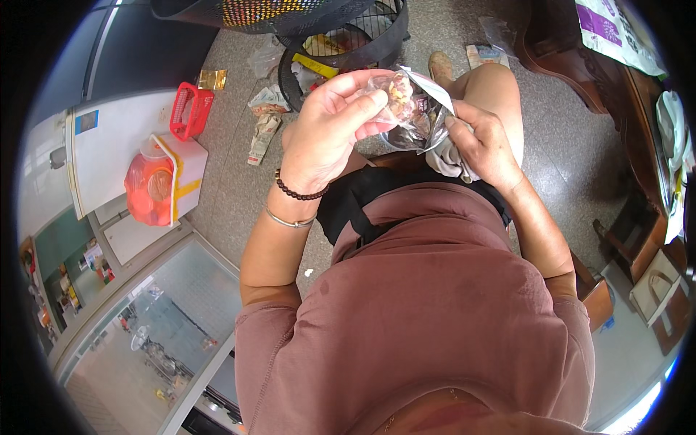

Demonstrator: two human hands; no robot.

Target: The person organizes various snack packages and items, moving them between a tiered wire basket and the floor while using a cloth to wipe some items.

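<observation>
My left hand (331, 122) pinches a small clear plastic packet (396, 98) between thumb and fingers. Inside the packet is lumpy food in pinkish and yellowish pieces, perhaps dried fruit or nuts. My right hand (484, 142) grips the edge of a foil-lined pouch (439, 122), whose mouth gapes towards me. More small wrapped packets (418, 122) show within the pouch. The packet in my left hand is at the pouch's mouth and overlaps it. Beneath my right hand bunches a light grey cloth (450, 160), partly hidden by the fingers.
Black mesh baskets (380, 49) stand ahead, with wrappers around them. Crumpled paper packaging (265, 136) lies on the speckled floor. To the left are a red plastic basket (190, 111) and a white box (190, 179) beside an orange container (149, 187). Carved wooden furniture (620, 109) lines the right.
</observation>
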